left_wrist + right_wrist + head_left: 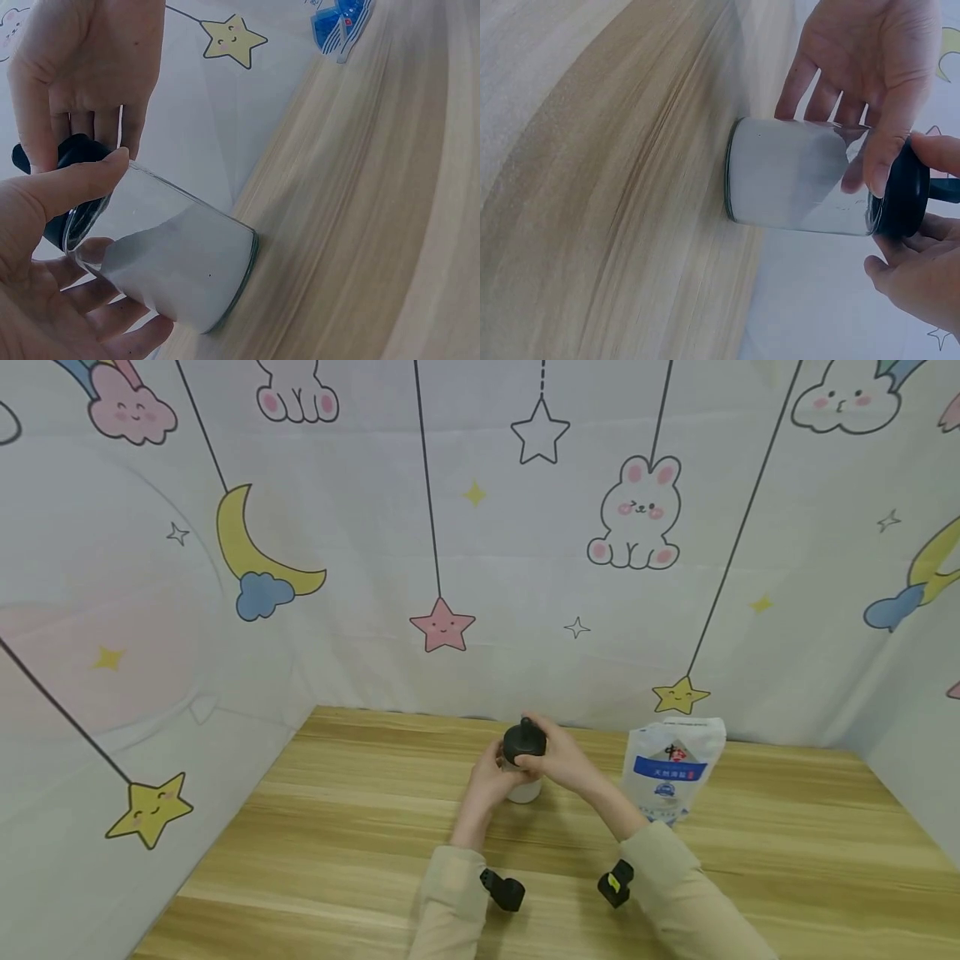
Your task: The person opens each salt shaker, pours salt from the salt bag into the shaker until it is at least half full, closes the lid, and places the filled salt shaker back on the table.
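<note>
A clear glass jar (180, 259) partly filled with white grains stands on the wooden table, its contents sloping up to one side. On its mouth sits a black lid (904, 191) with a small loop on top. My left hand (491, 781) grips the jar just below the lid, thumb on one side and fingers around the other. With fingers and thumb about its rim, my right hand (558, 756) holds the lid from the right. To the right stands a white and blue pouch (667, 772) with printed characters, touched by neither hand.
The wooden table (337, 827) reaches back to a white curtain (360, 527) printed with stars, moons and rabbits, which also hangs along both sides. Black wrist cameras (504, 891) sit on the sleeves.
</note>
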A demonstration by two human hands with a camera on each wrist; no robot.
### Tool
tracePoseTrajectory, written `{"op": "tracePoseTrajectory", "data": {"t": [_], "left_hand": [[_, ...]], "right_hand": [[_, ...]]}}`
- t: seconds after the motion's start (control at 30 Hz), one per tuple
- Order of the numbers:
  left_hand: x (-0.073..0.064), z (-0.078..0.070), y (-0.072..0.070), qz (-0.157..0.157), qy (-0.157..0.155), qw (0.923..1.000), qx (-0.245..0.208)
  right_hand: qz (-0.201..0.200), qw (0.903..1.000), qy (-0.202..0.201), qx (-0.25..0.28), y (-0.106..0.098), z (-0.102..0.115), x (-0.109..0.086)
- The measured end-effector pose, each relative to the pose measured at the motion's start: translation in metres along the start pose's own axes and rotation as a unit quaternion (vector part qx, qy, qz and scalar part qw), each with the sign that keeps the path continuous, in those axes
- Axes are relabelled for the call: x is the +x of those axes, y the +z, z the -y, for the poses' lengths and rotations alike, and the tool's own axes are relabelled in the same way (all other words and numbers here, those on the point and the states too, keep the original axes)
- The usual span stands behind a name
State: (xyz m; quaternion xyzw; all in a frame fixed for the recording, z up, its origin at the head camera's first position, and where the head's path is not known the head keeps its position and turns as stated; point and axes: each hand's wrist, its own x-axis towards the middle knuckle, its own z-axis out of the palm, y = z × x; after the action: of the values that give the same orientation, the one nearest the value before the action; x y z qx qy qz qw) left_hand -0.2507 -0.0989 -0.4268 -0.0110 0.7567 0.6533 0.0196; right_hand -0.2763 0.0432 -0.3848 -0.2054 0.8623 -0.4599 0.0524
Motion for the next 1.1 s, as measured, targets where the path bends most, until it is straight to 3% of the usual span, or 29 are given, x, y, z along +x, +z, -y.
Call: {"op": "tracePoseTrajectory", "data": {"t": [0.57, 0.9, 1.1], "left_hand": [[0.0004, 0.0001, 0.0012, -0.006, -0.005, 1.0000, 0.002], [0.0015, -0.0034, 0.0025, 0.006, -0.002, 0.9993, 0.038], [0.0030, -0.0053, -0.0035, 0.018, 0.021, 0.9964, 0.080]], "right_hand": [[-0.030, 0.9994, 0.015, 0.000, 0.0032, -0.0025, 0.0018], [-0.025, 0.9997, 0.006, 0.001, 0.0028, -0.0044, -0.0010], [-0.032, 0.9994, -0.006, -0.007, 0.0051, -0.0049, -0.0038]]}}
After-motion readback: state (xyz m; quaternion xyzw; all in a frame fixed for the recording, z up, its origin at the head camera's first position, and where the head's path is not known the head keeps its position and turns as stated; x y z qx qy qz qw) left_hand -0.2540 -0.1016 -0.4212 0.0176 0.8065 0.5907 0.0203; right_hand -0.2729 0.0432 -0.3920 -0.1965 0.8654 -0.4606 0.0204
